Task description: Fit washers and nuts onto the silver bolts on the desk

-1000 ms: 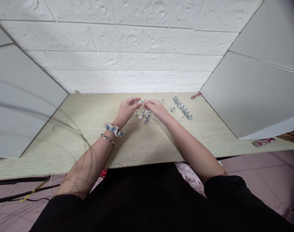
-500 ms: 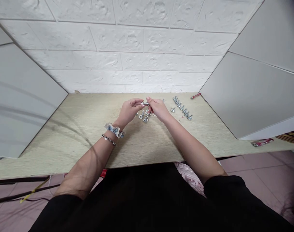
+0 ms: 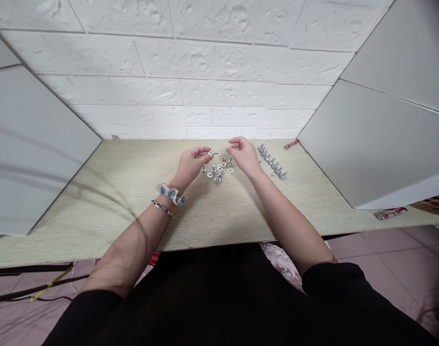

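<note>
My left hand is closed, pinching a silver bolt whose threaded shank points right. To its right my right hand is raised over the bench, with fingers curled towards the thumb. A small bit of something shows between those fingertips, too small to name. Below and between the hands lie loose washers, such as one flat washer and another washer. A nut and several bolts stand among them, including a bolt with a washer on it at the front.
A slanting row of bolts with washers stands right of my right hand. Near the back right corner lies a red marker-like stick, and a red cylinder lies at the right. White brick wall and grey panels enclose the bench.
My right hand has come off the bolt and moved up and right, uncovering the nut and washers below. My left hand keeps the bolt in nearly the same place.
</note>
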`<state>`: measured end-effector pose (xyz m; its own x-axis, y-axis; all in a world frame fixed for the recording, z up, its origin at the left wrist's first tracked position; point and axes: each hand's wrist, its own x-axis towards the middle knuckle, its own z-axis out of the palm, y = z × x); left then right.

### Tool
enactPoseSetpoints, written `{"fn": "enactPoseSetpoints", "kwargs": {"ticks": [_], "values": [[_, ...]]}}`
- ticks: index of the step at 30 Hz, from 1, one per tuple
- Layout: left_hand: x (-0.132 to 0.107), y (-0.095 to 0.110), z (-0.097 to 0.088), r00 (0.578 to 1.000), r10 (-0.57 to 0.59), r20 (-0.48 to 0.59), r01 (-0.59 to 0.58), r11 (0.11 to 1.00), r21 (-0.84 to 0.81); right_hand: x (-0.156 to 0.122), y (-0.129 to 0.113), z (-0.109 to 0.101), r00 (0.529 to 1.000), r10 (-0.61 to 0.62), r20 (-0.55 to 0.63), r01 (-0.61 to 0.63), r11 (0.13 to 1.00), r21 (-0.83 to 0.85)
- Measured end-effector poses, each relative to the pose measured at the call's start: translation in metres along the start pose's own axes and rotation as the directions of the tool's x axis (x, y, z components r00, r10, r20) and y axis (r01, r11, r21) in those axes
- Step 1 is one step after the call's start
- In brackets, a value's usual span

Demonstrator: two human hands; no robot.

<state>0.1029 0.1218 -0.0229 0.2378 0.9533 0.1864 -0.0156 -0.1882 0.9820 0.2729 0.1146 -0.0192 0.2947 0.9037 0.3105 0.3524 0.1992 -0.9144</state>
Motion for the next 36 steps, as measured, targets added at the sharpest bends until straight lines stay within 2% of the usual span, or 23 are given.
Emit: {"fn": "enactPoseSetpoints", "kwargs": {"ticks": [3, 5, 7, 11, 17, 22, 24, 25, 27, 29, 30, 32, 36], "values": [[-0.001, 0.001, 0.0, 1.0, -0.011, 0.004, 0.011, 1.0, -0.006, 0.007, 0.012, -0.013, 0.996, -0.076, 0.04, 0.085, 0.928, -0.363], [-0.001, 0.002, 0.001, 1.0, -0.028, 0.009, 0.028, 1.0, -0.006, 0.01, 0.022, -0.019, 0.993, -0.05, 0.106, 0.101, 0.817, -0.568], [-0.001, 0.003, 0.001, 0.999, -0.043, 0.005, 0.043, 0.999, -0.009, 0.011, 0.031, -0.023, 0.988, 0.005, 0.152, 0.103, 0.714, -0.693], [-0.001, 0.004, 0.001, 0.999, -0.054, -0.001, 0.054, 0.998, -0.011, 0.01, 0.039, -0.025, 0.975, 0.089, 0.203, 0.114, 0.586, -0.802], [-0.001, 0.004, 0.002, 0.999, -0.052, 0.013, 0.052, 0.999, 0.009, 0.008, 0.031, -0.024, 0.959, 0.156, 0.236, 0.143, 0.451, -0.881], [-0.003, 0.006, 0.003, 0.998, -0.064, 0.017, 0.064, 0.998, 0.012, 0.004, 0.024, -0.02, 0.957, 0.152, 0.248, 0.171, 0.394, -0.903], [-0.003, 0.007, 0.003, 0.997, -0.069, 0.021, 0.069, 0.997, 0.021, 0.003, 0.02, -0.019, 0.972, 0.106, 0.212, 0.149, 0.423, -0.894], [-0.004, 0.007, 0.003, 0.997, -0.072, 0.024, 0.071, 0.997, 0.025, 0.003, 0.017, -0.019, 0.983, 0.06, 0.174, 0.126, 0.467, -0.875], [-0.004, 0.007, 0.003, 0.997, -0.076, 0.029, 0.075, 0.997, 0.02, 0.003, 0.011, -0.018, 0.996, -0.05, 0.078, 0.092, 0.625, -0.775], [-0.004, 0.007, 0.004, 0.997, -0.073, 0.035, 0.072, 0.997, 0.011, 0.003, 0.006, -0.016, 0.994, -0.104, 0.016, 0.094, 0.813, -0.575], [-0.004, 0.006, 0.003, 0.997, -0.067, 0.039, 0.067, 0.998, 0.006, 0.002, 0.004, -0.014, 0.995, -0.097, 0.025, 0.098, 0.887, -0.452], [-0.004, 0.003, 0.003, 0.997, -0.052, 0.048, 0.052, 0.999, -0.005, 0.0, 0.001, -0.009, 0.993, -0.044, 0.109, 0.069, 0.97, -0.232], [-0.002, 0.0, 0.001, 0.998, -0.032, 0.047, 0.033, 0.999, -0.017, -0.008, -0.006, 0.003, 0.953, 0.073, 0.294, -0.077, 0.997, 0.002]]}}
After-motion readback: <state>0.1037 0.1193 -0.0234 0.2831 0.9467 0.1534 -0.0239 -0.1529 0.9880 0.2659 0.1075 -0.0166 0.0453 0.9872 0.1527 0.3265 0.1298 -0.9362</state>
